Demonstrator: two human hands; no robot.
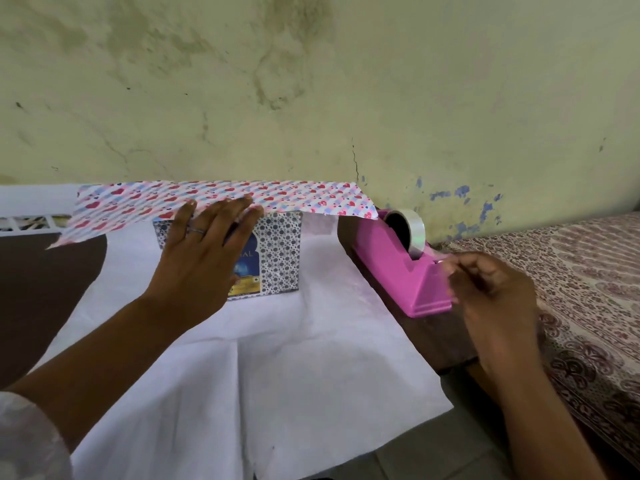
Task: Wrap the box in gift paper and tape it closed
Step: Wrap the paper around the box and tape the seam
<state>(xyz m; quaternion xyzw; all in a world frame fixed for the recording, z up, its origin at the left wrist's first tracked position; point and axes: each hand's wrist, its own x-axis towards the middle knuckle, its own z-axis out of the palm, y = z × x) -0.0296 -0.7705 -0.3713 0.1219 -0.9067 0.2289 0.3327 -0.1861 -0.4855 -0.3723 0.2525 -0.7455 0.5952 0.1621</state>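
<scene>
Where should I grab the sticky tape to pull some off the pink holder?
Probably pinch the loose tape end at the low front lip of the pink dispenser, where the right hand is, coming from the near side. The roll sits high behind, feeding forward.

1 head-worn view, looking forward and down.
The wide-angle camera sits close above the table (408,327), faces the stained wall (311,81) behind it, and takes in both forearms reaching in from the bottom edge.
</scene>
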